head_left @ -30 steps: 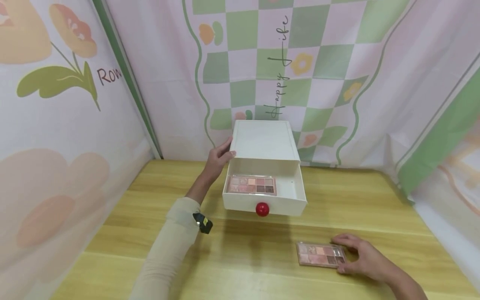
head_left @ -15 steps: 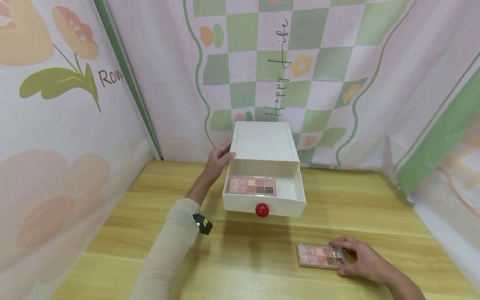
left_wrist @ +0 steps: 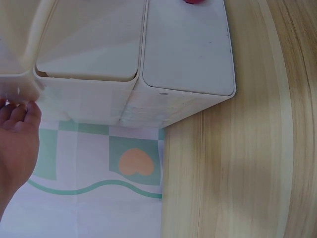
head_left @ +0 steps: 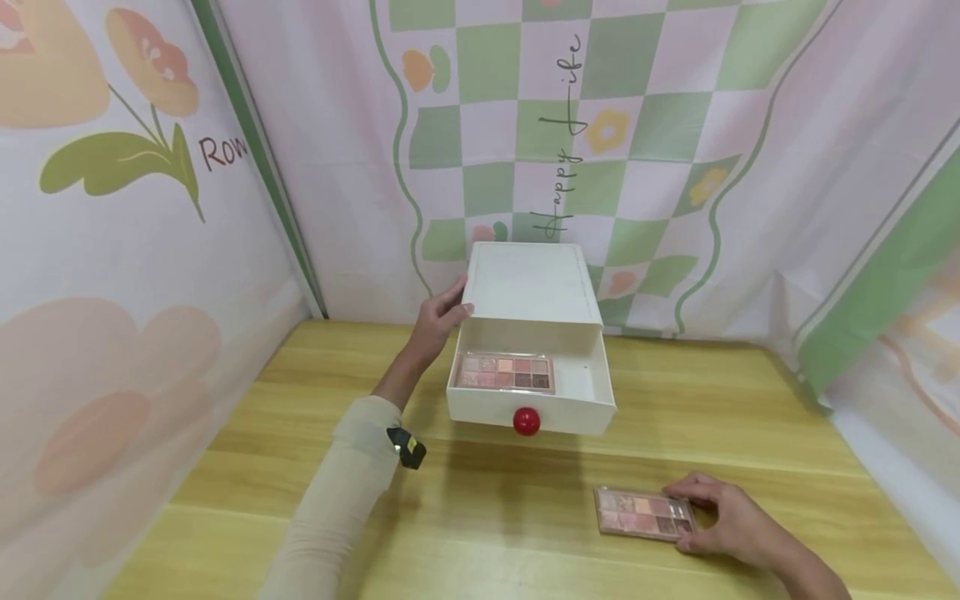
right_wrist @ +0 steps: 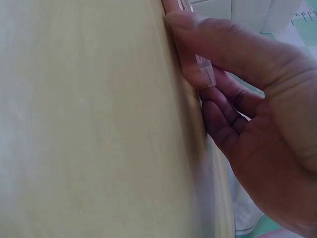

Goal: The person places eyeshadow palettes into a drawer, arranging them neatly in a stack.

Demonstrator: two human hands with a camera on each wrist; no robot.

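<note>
A white drawer cabinet [head_left: 532, 282] stands against the back curtain, its top drawer [head_left: 592, 410] pulled out by a red knob side facing me. My left hand [head_left: 435, 325] touches the cabinet's left side near the top; the left wrist view shows this hand [left_wrist: 17, 144] with fingertips against the side wall. Inside the drawer, to the left, lies a pink eyeshadow palette [head_left: 504, 372]. A similar second eyeshadow palette [head_left: 637, 512] is at the table's front right. My right hand [head_left: 731, 521] pinches its right end between thumb and fingers, close over the wood.
Below the pulled-out drawer, two lower drawers [left_wrist: 185, 49] sit closed in the cabinet. The wooden table [head_left: 750, 400] runs up to a checked curtain [head_left: 540, 125] at the back. Printed cloth [head_left: 135, 350] hangs at the left side.
Almost nothing differs. The view shifts very slightly, while both hands, the drawer and both palettes keep their places.
</note>
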